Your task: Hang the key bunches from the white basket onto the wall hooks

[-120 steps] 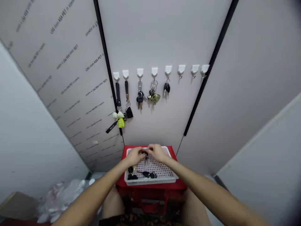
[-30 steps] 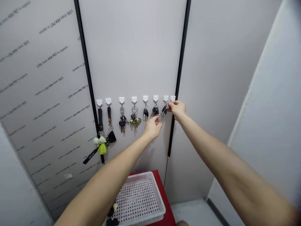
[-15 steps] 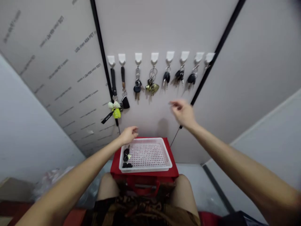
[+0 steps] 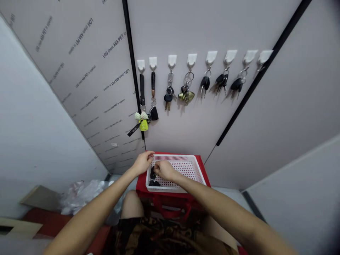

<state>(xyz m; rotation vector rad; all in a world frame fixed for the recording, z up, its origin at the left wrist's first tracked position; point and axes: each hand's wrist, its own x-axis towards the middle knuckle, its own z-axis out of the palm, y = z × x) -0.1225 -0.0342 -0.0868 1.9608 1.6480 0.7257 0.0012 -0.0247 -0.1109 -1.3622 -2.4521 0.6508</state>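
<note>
Keys lay in a dark heap at the left end of the white tray, near its corner. Right hand was over them, fingers pressed together and down on the heap; pinch unclear, can't tell if it held one. Left hand sat just beside, by the tray's far left corner, fingers loosely spread, holding nothing visible. Tray rested on a red bag at the person's lap. Seven key sets hung from white hooks on the wall panel ahead.
</note>
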